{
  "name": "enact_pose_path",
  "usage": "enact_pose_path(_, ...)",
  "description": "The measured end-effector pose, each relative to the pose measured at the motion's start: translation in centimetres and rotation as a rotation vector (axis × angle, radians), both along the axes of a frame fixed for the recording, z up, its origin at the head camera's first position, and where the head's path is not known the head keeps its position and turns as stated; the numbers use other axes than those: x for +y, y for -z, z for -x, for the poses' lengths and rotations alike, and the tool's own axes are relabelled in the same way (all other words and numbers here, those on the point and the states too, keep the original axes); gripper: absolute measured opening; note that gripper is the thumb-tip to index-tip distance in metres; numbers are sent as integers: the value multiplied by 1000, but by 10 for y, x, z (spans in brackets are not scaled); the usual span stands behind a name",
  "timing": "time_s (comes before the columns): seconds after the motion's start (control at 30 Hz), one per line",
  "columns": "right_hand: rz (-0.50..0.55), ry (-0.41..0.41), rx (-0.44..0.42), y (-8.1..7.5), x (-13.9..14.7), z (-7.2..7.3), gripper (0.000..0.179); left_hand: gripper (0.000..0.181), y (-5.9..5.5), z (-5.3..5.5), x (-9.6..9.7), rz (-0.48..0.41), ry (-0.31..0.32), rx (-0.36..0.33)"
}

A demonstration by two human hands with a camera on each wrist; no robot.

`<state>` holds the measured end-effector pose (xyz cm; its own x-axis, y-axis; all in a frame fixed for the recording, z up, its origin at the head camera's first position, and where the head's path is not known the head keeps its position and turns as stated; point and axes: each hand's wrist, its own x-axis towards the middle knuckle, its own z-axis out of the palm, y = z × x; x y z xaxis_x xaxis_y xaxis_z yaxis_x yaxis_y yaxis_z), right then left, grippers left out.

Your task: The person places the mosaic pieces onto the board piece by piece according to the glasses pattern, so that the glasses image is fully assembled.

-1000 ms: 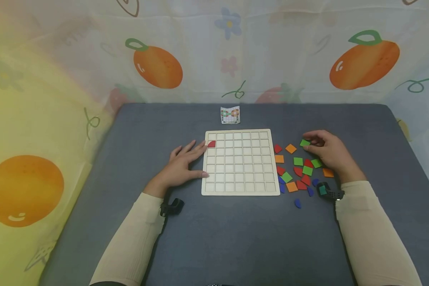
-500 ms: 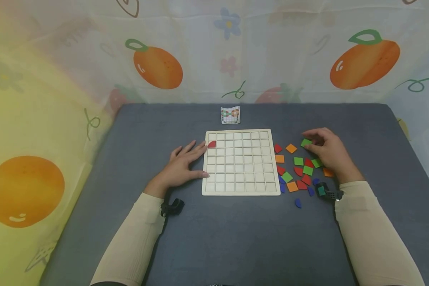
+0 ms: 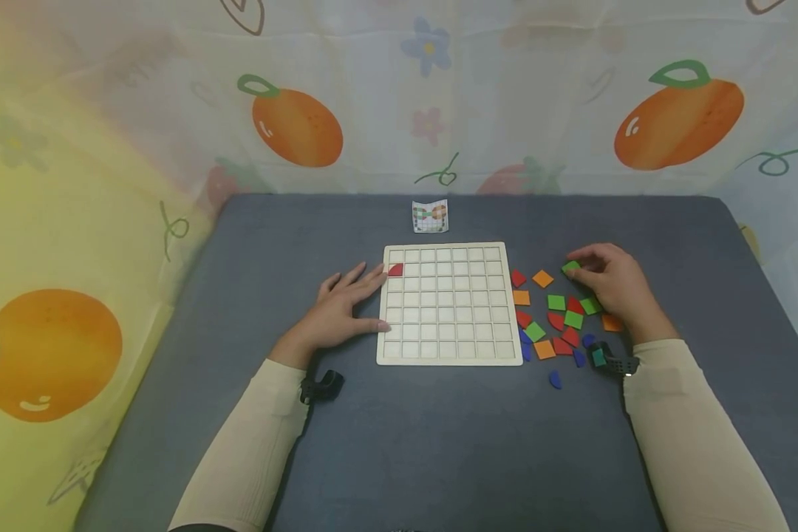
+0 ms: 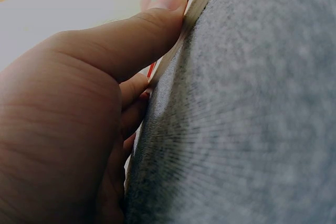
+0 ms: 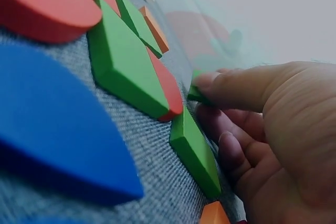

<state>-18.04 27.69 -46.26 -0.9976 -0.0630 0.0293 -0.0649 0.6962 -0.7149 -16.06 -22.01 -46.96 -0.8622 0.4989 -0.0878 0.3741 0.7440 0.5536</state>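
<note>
A pale wooden grid board point(image 3: 444, 299) lies on the table, with one red quarter-round tile point(image 3: 395, 270) in a cell near its upper left. My left hand point(image 3: 335, 314) rests along the board's left edge, fingers spread and fairly straight, thumb tip on the rim point(image 4: 202, 3). To the right of the board, my right hand point(image 3: 615, 281) pinches a green square tile point(image 3: 570, 267) between thumb and fingers. The right wrist view shows that green tile point(image 5: 197, 90) mostly covered by the thumb. Other green tiles point(image 5: 128, 66) lie just beside this hand.
Loose tiles are scattered right of the board: orange squares point(image 3: 542, 278), red quarter-rounds point(image 3: 562, 346), green squares point(image 3: 556, 302) and blue pieces point(image 3: 555, 380). Behind the board lies a small printed pattern card point(image 3: 430, 216). A fruit-print curtain point(image 3: 372, 96) hangs beyond the table's far edge.
The right hand and the green tile have shifted very slightly, and the fingers now cover more of the tile. My left hand and the board look the same.
</note>
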Motion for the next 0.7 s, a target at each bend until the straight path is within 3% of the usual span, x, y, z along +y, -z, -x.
enact_pose_path(0.43, 123, 55, -3, -9, -16, -2, 36, 99, -1, -1, 1, 7, -8, -8)
enact_pose_path(0.7, 225, 28, -5, -20, -26, -8, 38, 100, -2, -1, 1, 6, -3, -10)
